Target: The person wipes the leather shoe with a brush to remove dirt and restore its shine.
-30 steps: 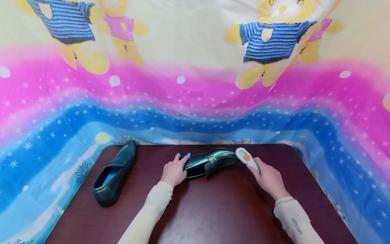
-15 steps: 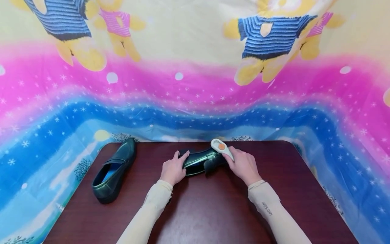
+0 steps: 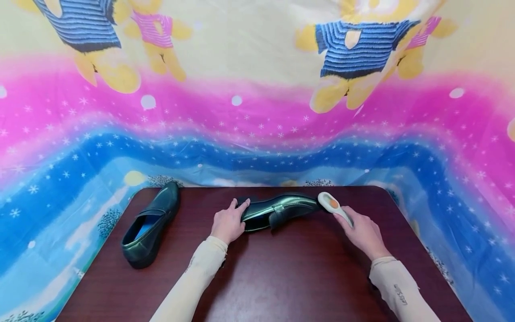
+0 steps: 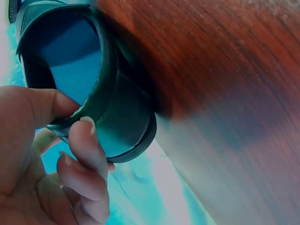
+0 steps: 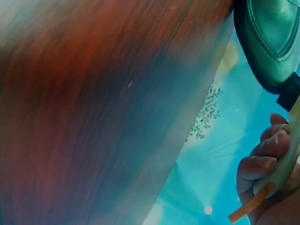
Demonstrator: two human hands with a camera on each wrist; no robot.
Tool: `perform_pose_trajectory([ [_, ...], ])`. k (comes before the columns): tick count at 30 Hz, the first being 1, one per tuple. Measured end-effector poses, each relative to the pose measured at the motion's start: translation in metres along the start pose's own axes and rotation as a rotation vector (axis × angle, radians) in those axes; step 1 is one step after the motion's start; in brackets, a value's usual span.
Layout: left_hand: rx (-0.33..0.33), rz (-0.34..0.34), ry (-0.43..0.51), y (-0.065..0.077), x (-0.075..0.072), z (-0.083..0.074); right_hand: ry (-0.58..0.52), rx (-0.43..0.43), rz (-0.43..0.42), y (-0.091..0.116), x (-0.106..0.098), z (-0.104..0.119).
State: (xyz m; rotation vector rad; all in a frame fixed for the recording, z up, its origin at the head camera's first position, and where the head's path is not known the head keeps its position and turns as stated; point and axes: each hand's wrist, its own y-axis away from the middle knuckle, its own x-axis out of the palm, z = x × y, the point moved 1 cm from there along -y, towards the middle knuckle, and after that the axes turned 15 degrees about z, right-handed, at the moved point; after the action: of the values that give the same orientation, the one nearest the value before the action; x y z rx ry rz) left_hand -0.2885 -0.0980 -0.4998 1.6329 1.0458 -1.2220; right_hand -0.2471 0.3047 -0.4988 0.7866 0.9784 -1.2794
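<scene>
A shiny dark green-black loafer (image 3: 295,209) lies sideways near the table's far edge, toe to the right. My left hand (image 3: 228,223) grips its heel; in the left wrist view the thumb (image 4: 58,103) is inside the opening over the blue insole (image 4: 77,61), with fingertips outside against the heel. My right hand (image 3: 364,233) holds a small white-handled shoe brush (image 3: 329,202) at the toe. In the right wrist view its dark bristles (image 5: 290,91) are right at the toe tip (image 5: 269,61), and an orange strap (image 5: 251,206) hangs from the handle.
A matching loafer (image 3: 157,219) stands on the left of the reddish-brown table (image 3: 281,286), toe pointing away. Behind and beside the table hangs a curtain (image 3: 257,120) printed with bears and snowflakes.
The brush moved left along the shoe's upper to near its strap, then back right to the toe. My left hand has stayed on the heel, and the other loafer has not moved.
</scene>
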Motion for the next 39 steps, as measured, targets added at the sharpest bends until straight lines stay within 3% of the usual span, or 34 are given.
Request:
perform_pose_trajectory([
  [6,-0.002,0.0,-0.001,-0.001,-0.001,0.0,-0.019,-0.025,-0.004,-0.001,-0.002,0.005],
  [16,-0.003,-0.004,0.019,-0.008,-0.008,0.002,0.081,-0.211,-0.081,-0.036,0.015,0.072],
  [21,-0.004,0.017,0.025,-0.009,-0.008,0.003,0.111,-0.224,-0.059,-0.049,0.025,0.084],
  [25,-0.001,0.025,0.009,-0.012,-0.011,0.002,0.097,-0.182,-0.056,-0.048,0.023,0.068],
  [34,-0.028,0.054,-0.003,-0.017,-0.015,0.003,0.07,-0.06,0.004,-0.018,0.012,0.001],
  [39,-0.031,0.068,0.0,-0.018,-0.013,0.003,0.044,-0.06,0.034,-0.012,0.004,-0.009],
])
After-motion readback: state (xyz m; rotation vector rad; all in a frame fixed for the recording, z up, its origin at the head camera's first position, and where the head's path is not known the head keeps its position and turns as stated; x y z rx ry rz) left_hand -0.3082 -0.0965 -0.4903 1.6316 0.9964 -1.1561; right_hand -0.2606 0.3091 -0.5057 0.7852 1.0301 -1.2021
